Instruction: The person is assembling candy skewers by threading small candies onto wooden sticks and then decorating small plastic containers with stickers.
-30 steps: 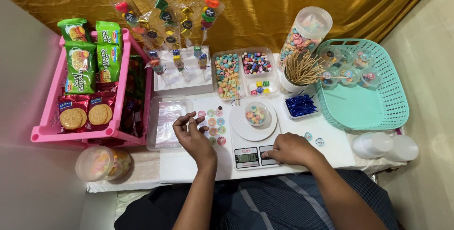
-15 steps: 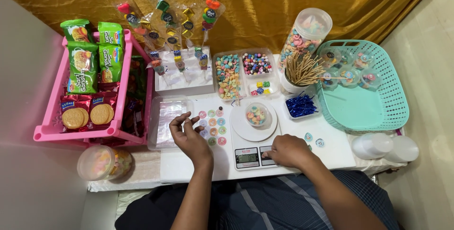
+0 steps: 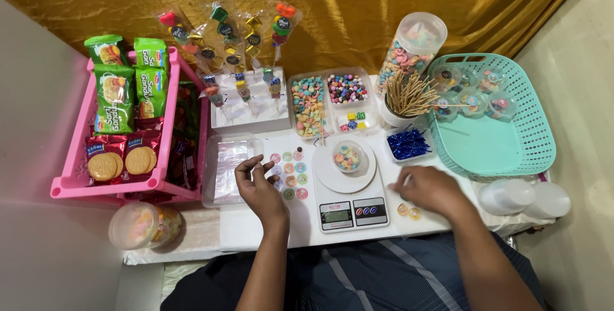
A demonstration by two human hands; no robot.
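- Left hand (image 3: pixel 259 186) rested palm down on the white bench (image 3: pixel 256 225), fingers curled loosely and pointed away from the body, grip narrow and apparently empty.
- Round stickers (image 3: pixel 289 173) lay flat in short rows just beside the left fingertips, toward the scale side; nearest sticker almost touching the index finger, contact not resolvable.
- No single long axis on each sticker; rows ran away from the body, roughly parallel to the left fingers.
- Clear plastic sleeves in their tray (image 3: pixel 230 169) lay immediately on the other side of the left grip, partly under the thumb side.
- Digital scale (image 3: pixel 348 196) stood between the two hands, carrying a small clear cup of sweets (image 3: pixel 349 156) on its round platter, ahead of and inward from both grips.
- Right hand (image 3: pixel 430 188) rested knuckles up on the bench beside the scale, fingers folded under; contents of the grip could not be told.
- Two loose round stickers (image 3: pixel 409 211) lay just beside the right hand, on its body side toward the scale.
- Left hand judged clearly nearer to the sticker rows; right hand nearer to the two loose stickers and to the blue twist ties (image 3: pixel 407 143) ahead of it.
- Teal basket (image 3: pixel 511 151) stood outward of the right grip, well apart from the left.
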